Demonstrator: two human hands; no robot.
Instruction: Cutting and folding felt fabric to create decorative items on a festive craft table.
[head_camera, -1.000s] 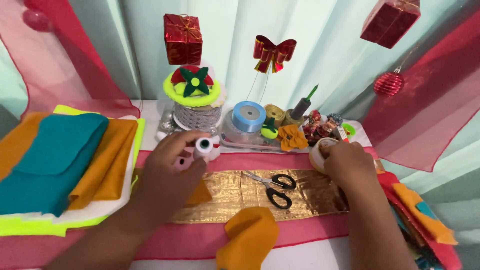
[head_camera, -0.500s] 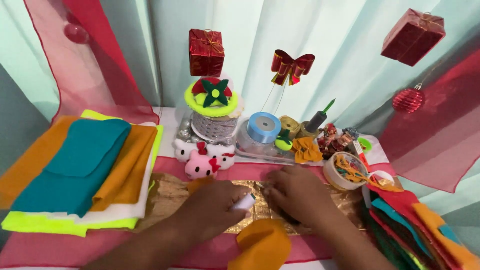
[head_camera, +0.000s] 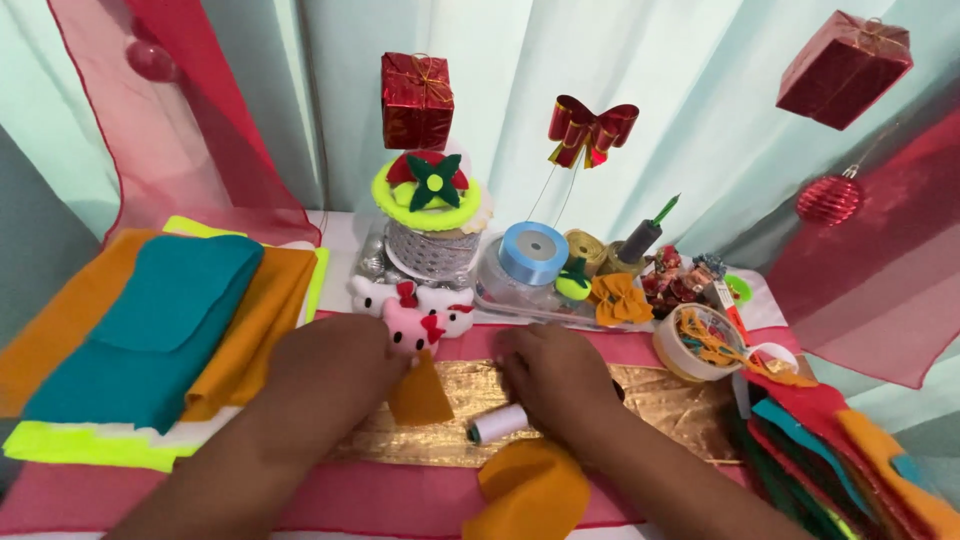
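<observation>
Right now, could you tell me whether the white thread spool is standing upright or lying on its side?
Lying on its side: the white thread spool rests lengthwise on the gold fabric.

Your left hand (head_camera: 335, 365) lies knuckles up, fingers curled under, forearm running near-left. Your right hand (head_camera: 555, 375) sits just right of it, curled palm-down

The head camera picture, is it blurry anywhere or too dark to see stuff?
Head view: bright, even light, nothing too dark. Both hands, left hand and right hand, look slightly soft, the white thread spool too. The gold cloth shines a little. The hanging red gift box looks sharp.
</observation>
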